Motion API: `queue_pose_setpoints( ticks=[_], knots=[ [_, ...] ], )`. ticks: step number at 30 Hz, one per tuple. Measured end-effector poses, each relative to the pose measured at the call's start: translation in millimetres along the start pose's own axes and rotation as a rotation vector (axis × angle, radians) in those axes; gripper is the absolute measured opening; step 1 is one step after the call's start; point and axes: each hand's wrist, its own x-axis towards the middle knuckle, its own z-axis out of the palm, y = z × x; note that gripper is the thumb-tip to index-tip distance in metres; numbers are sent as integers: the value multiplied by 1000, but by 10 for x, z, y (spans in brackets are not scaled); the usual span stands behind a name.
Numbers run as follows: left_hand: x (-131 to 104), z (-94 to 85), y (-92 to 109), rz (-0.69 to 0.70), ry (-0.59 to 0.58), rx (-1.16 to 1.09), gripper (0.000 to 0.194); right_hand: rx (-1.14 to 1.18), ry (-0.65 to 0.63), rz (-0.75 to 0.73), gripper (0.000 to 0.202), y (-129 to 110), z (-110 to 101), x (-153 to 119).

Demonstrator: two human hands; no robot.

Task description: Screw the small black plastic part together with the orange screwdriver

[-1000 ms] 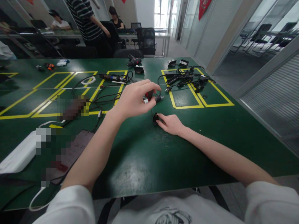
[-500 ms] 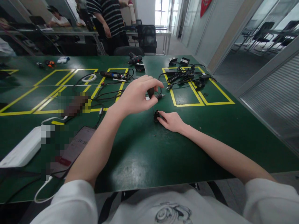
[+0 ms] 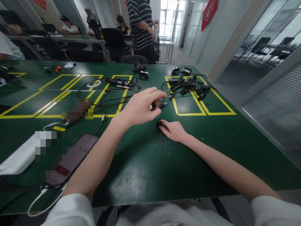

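Fingers of the left hand (image 3: 144, 105) curl loosely around a small tool handle (image 3: 154, 105), dark with an orange patch; the index finger stretches out past it, so the hold looks light rather than a full fist. Just below and nearer the person, the right hand (image 3: 174, 130) pinches a small black part (image 3: 159, 125) between thumb and index finger, low at the tabletop (image 3: 145, 175).

The step in hand appears to be fine work with the tool, probably a screwdriver, on the steadied part. The next move seems to call for a firm right pinch, the tool upright over the part, and small turns from the left fingertips.

Beyond the hands, a grey tip with a metal end (image 3: 163, 104) lies partly behind the left one, and a tangle of black cables (image 3: 185, 85) sits farther off, across yellow tape (image 3: 191, 114). Tiny bits (image 3: 156, 145) lie near the part, too small to name.

No shaft can be made out below the handle, so whether the tool meets the part cannot be told. The right fingers cover much of the part. The left forearm overlaps the phone (image 3: 75, 153), and pixelation masks a brown object (image 3: 78, 110).
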Motion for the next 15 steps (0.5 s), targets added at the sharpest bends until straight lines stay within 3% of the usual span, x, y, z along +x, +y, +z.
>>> queue_pose_setpoints(
  ticks=[6, 11, 15],
  knots=[
    [-4, -19, 2, -36, 15, 17, 25, 7, 10, -9, 40, -1, -1, -6],
    [-14, -51, 20, -30, -40, 20, 32, 25, 10, -12, 40, 6, 11, 4],
    [-4, -48, 21, -74, -31, 12, 26, 37, 12, -5, 40, 2, 15, 10]
  ],
)
